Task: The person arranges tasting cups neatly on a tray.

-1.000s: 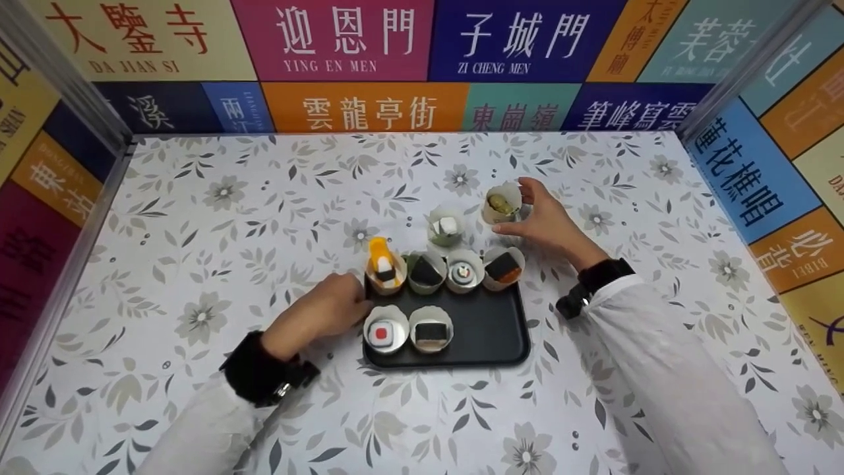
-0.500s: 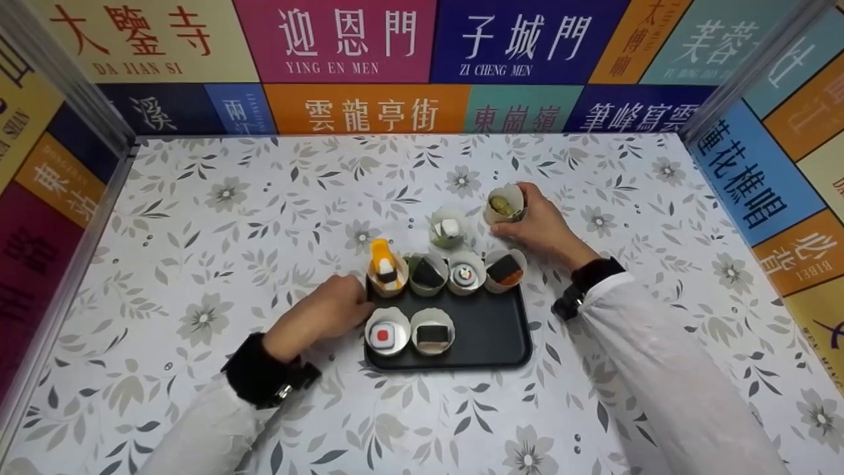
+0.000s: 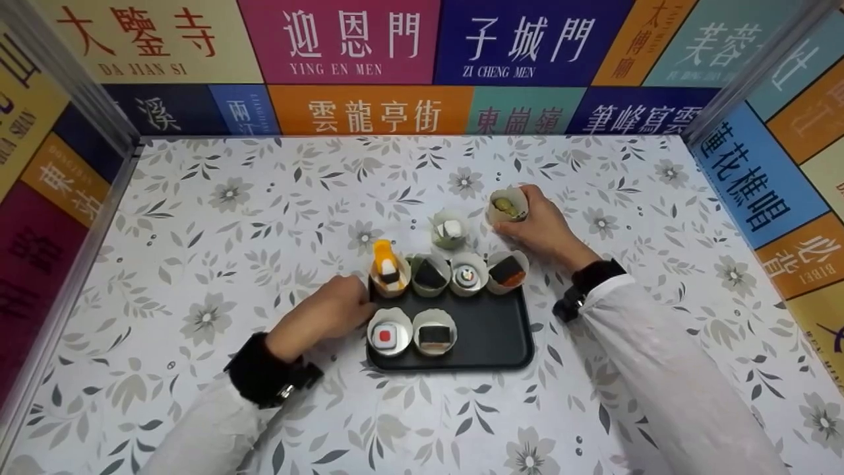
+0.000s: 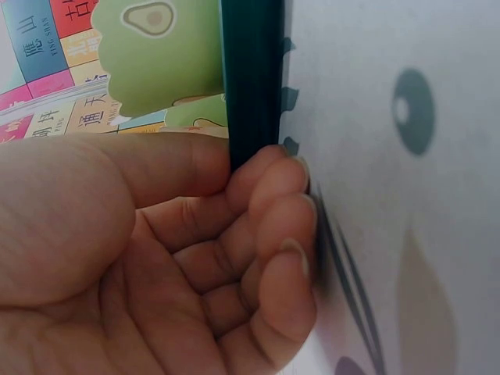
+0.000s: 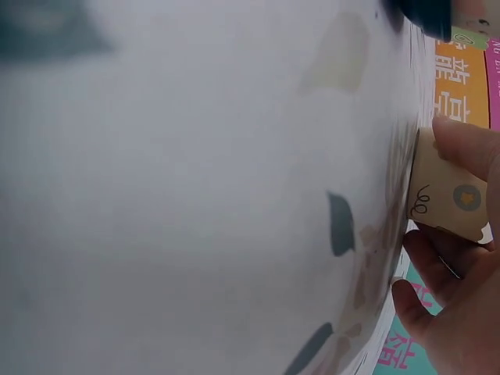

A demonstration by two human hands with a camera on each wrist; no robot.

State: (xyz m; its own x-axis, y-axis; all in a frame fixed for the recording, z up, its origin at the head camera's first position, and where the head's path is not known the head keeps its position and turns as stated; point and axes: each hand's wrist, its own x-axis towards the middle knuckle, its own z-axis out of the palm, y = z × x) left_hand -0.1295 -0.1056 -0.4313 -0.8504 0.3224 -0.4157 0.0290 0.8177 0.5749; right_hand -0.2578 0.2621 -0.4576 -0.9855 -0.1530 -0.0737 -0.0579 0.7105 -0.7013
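Observation:
My left hand [image 3: 333, 309] pinches the left edge of a black tray [image 3: 491, 333]; in the left wrist view the thumb and curled fingers [image 4: 280, 226] meet at the tray's dark rim [image 4: 254, 78]. Beyond the tray's far right corner, my right hand [image 3: 542, 225] holds a paper baking cup [image 3: 495, 212] with a greenish-brown piece [image 3: 506, 206] inside. The right wrist view shows this cup [image 5: 445, 187] between thumb and fingers, its base at or very near the tabletop. Another baking cup [image 3: 440, 239], holding a white and green piece, stands just behind the tray.
Several baking cups with sushi-like pieces line the tray's back edge, including one with a tall orange piece [image 3: 382, 251]. Two more, a red-centred one [image 3: 386, 335] and a black-topped one [image 3: 435, 335], sit front left. Printed panels [image 3: 369, 109] enclose the floral tabletop [image 3: 264, 218].
My right hand has closed its thumb and fingers around the baking cup. The left hand stays at the tray's edge, and the head view has shifted slightly.

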